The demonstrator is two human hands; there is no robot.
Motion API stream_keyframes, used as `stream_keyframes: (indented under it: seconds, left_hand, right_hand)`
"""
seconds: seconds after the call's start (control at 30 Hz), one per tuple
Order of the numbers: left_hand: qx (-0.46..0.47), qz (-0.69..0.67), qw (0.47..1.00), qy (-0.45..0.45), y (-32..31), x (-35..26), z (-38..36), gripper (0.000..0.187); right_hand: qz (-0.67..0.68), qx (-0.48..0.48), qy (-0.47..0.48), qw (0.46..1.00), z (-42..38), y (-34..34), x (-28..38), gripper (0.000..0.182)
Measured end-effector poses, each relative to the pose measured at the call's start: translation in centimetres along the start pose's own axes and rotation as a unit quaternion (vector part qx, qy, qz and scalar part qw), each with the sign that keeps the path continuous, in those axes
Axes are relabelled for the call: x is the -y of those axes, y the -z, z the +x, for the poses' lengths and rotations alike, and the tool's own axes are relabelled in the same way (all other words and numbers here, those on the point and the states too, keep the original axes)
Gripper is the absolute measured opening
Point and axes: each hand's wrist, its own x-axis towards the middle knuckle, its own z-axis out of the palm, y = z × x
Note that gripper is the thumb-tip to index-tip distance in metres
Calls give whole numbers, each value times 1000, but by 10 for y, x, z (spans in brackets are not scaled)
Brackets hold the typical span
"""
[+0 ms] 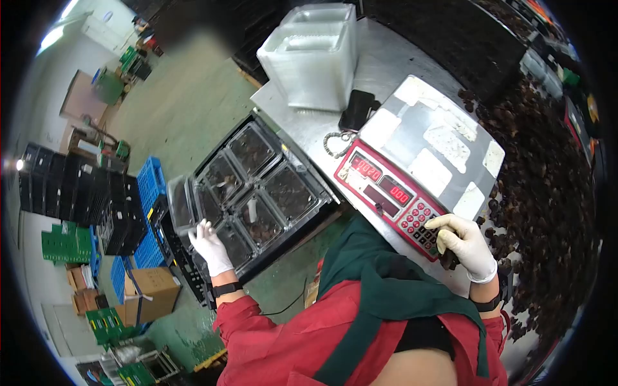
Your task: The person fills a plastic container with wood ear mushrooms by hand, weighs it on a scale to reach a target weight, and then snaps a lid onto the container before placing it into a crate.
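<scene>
My left hand [211, 249], in a white glove, pinches the edge of a tilted clear plastic container [182, 201] at the side of a black crate [273, 258]. Inside the crate sit several clear containers [289, 191] with dark contents. My right hand [465, 246], also gloved, is over the keypad of a red and silver scale [380, 209], with the index finger at the keys. Its other fingers curl round a dark brown piece [449, 260], partly hidden. Red digits light the scale's display, and its metal plate carries white patches.
A stack of clear containers [309, 61] stands on the metal table [393, 51], near a black phone [358, 110]. Dark brown leafy pieces [547, 193] are heaped at the right. Black crates [71, 186], a blue pallet [149, 186] and a cardboard box [151, 293] are at left.
</scene>
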Motion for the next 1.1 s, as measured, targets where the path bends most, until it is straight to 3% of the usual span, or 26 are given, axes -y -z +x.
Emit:
stream_keyframes:
  seconds: [0.03,0.1,0.13,0.17,0.27,0.33,0.37,0.43,0.5,0.53,0.57,0.6,0.7,0.77,0.8,0.83,0.87,0.9,0.97,1.0,1.07,1.1]
  left_hand:
    - [101,114,984,-92,57,47,52,48]
    - [6,-104,981,165,20,37,43,46]
    - [32,-174,945,274,11,40,44,45]
    - [48,-177,929,320,-37,19,12,46]
    - [297,63,950,72,-177,-33,-68,44]
    - [412,211,872,-162,-265,-56,-89,43]
    - [453,242,811,-282,-300,-62,-91,43]
    - [407,371,571,-608,-372,-81,-102,49]
    - [482,387,486,-618,-422,-76,-87,55]
    - [587,388,531,-472,-435,-64,-61,43]
    - [616,434,559,-347,-454,-67,-49,23]
    - [629,430,491,-422,-465,-78,-51,6]
    - [640,451,483,-392,-483,-88,-47,15]
    - [613,455,471,-442,-493,-92,-40,28]
    - [609,464,439,-471,-499,-92,-30,31]
    - [636,464,428,-444,-501,-97,-33,30]
    - [669,500,432,-341,-509,-104,-25,22]
    - [687,494,435,-308,-515,-112,-12,9]
    - [611,466,600,-223,-504,-149,-64,14]
    - [609,466,601,-224,-496,-150,-87,14]
    - [527,298,693,-392,-483,-148,-128,14]
    - [524,300,693,-395,-476,-138,-137,14]
  right_hand:
    - [3,-15,3,1000,-3,4,-2,24]
    - [34,-46,-37,998,-11,12,-5,25]
    - [38,-62,-47,996,-15,14,-6,25]
    - [45,-81,-44,995,-18,17,-10,25]
    - [53,-102,-15,993,-27,24,-24,24]
    - [64,-109,-9,992,-31,29,-33,24]
    - [71,-101,-2,992,-34,31,-36,24]
    - [43,-98,28,994,-41,36,-39,23]
    - [50,-134,42,989,-55,35,-29,23]
    - [56,-147,38,987,-63,36,-29,24]
    - [63,-158,34,985,-72,39,-32,25]
    - [95,-172,29,980,-79,41,-42,26]
    - [171,-199,57,963,-93,48,-80,30]
    - [201,-241,51,948,-99,56,-100,31]
    - [197,-271,70,940,-99,62,-113,31]
    - [260,-256,96,926,-106,70,-108,31]
    - [305,-269,96,909,-110,79,-109,31]
    - [348,-279,98,890,-111,87,-110,32]
    - [286,-325,118,894,-107,112,-119,28]
    - [264,-352,103,892,-109,121,-109,26]
    - [187,-398,78,895,-106,147,-104,24]
    - [134,-418,65,896,-102,161,-109,24]
